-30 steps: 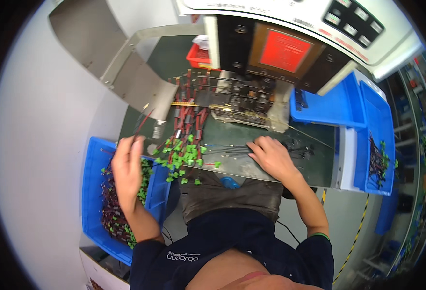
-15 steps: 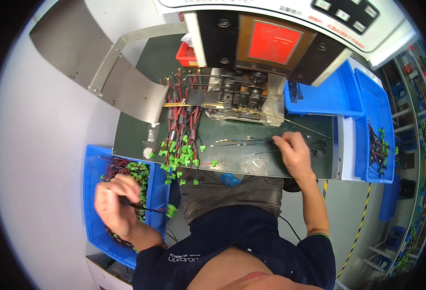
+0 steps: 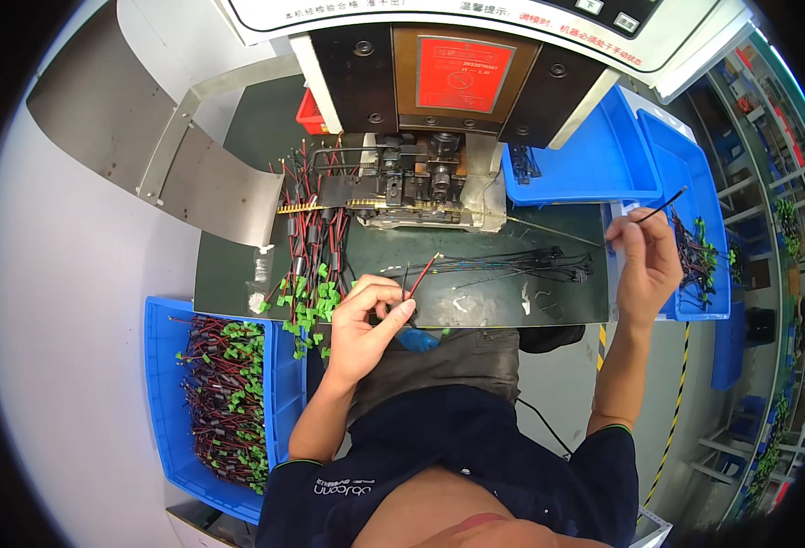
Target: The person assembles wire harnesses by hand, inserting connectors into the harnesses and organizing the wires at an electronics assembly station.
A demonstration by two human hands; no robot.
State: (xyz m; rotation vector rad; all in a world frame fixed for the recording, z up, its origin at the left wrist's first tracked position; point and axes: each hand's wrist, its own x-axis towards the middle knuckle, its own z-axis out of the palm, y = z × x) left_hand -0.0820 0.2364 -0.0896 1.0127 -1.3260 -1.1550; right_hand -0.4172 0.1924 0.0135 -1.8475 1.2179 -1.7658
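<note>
My left hand [image 3: 368,321] is closed near the front edge of the bench, pinching a red and black wire lead [image 3: 423,276]. Its red strand points up to the right with a bare tip; the rest is mostly hidden by the fingers. At the right end of the bench, my right hand [image 3: 647,260] grips a thin black wire [image 3: 665,203] that sticks out up and to the right. Between the hands lies a loose bunch of black wires [image 3: 535,263]. Just left of my left hand is a pile of red and black leads [image 3: 318,239] with green connectors.
A crimping press [image 3: 425,187] stands at the back, fed by a gold terminal strip [image 3: 297,209]. A curved metal guide [image 3: 229,183] is at its left. A blue bin [image 3: 167,402] of leads sits lower left; blue trays [image 3: 594,173] stand at the right.
My left hand has moved from over the blue bin to the bench's front edge, now with a red and black lead. My right hand has left the black bunch, moving right with one wire.
</note>
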